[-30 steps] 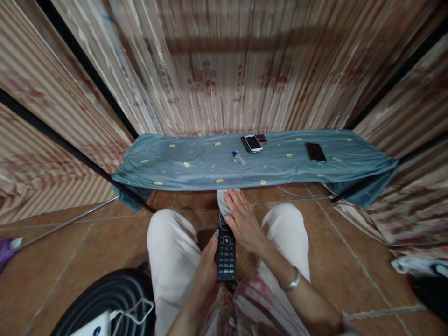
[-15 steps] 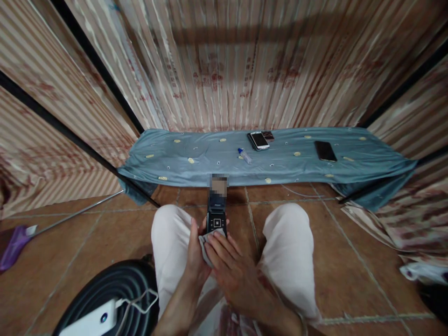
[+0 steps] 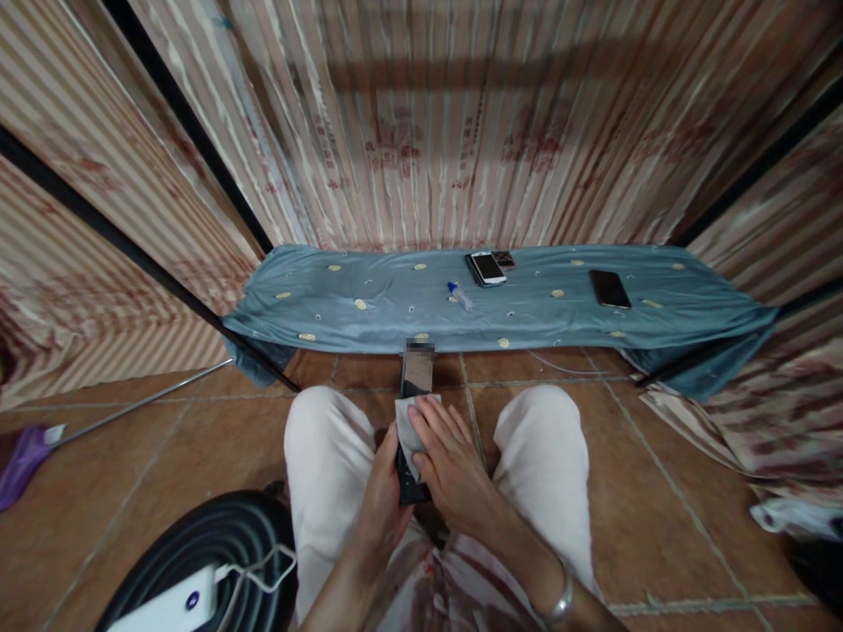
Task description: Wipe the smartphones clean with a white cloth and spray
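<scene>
The left hand (image 3: 385, 487) grips 1 open flip phone (image 3: 414, 412) while the right hand (image 3: 448, 456), fingers flat, presses a grey cloth (image 3: 409, 426) onto it.

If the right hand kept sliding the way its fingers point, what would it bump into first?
The right hand presses a grey cloth on the flip phone. Straight on, it would probably pass along the phone's raised top half, then reach the blue cloth's edge; depth is unclear.
</scene>
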The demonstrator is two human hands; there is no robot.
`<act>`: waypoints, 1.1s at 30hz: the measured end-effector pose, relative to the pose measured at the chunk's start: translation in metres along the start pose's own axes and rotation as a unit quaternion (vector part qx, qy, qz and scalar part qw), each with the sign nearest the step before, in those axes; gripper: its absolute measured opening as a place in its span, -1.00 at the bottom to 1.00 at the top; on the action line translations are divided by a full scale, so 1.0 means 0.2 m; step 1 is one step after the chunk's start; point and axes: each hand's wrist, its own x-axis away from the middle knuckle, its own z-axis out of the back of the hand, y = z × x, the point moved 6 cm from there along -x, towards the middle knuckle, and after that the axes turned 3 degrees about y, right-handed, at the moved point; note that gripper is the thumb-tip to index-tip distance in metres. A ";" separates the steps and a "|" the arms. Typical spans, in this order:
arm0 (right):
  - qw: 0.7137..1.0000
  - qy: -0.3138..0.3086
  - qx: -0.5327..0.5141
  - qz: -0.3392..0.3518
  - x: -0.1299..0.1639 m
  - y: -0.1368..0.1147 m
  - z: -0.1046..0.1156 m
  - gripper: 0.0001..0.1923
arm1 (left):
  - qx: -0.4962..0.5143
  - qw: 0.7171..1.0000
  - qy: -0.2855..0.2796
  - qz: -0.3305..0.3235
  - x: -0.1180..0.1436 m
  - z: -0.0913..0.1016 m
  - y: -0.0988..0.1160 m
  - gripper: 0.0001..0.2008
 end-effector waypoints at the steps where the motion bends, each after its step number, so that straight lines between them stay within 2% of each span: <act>1: 1.000 0.007 0.004 -0.002 -0.02 0.01 0.00 -0.38 | -0.014 1.000 -0.007 -0.014 0.00 0.00 0.00 -0.63; 3: 1.000 0.012 0.012 0.003 -0.05 0.03 0.01 -0.39 | -0.043 0.998 -0.022 -0.039 0.01 -0.01 0.00 -0.56; 5: 0.999 0.004 0.018 0.035 -0.08 0.02 0.02 -0.42 | -0.076 0.994 -0.025 -0.070 0.01 0.01 0.01 -0.57; 9: 0.988 -0.044 0.036 0.140 -0.11 -0.02 0.04 -0.52 | -0.177 0.974 -0.011 -0.140 0.01 0.05 0.11 -0.81; 11: 0.979 -0.063 0.051 0.188 -0.13 -0.02 0.05 -0.58 | -0.221 0.964 -0.012 -0.146 0.01 0.07 0.14 -0.85; 14: 0.965 -0.070 0.066 0.245 -0.18 0.01 0.08 -0.65 | -0.282 0.950 -0.033 -0.131 0.02 0.08 0.16 -0.77; 17: 0.962 -0.071 0.074 0.253 -0.25 0.08 0.13 -0.69 | -0.312 0.941 -0.043 -0.123 0.05 0.08 0.15 -0.66; 21: 0.982 -0.045 0.041 0.181 -0.33 0.19 0.23 -0.69 | -0.307 0.946 -0.037 -0.099 0.08 0.09 0.12 -0.51; 24: 0.993 -0.036 -0.060 0.098 -0.36 0.25 0.26 -0.67 | -0.296 0.951 -0.043 -0.080 0.09 0.08 0.10 -0.46; 27: 0.986 -0.010 -0.165 -0.007 -0.34 0.32 0.26 -0.67 | -0.293 0.952 -0.064 -0.059 0.10 0.08 0.07 -0.43; 30: 0.959 0.051 -0.251 -0.121 -0.30 0.40 0.22 -0.69 | -0.286 0.954 -0.081 -0.041 0.09 0.09 0.06 -0.41; 33: 0.892 0.103 -0.380 -0.221 -0.23 0.45 0.12 -0.65 | -0.258 0.963 -0.073 -0.028 0.06 0.10 0.04 -0.41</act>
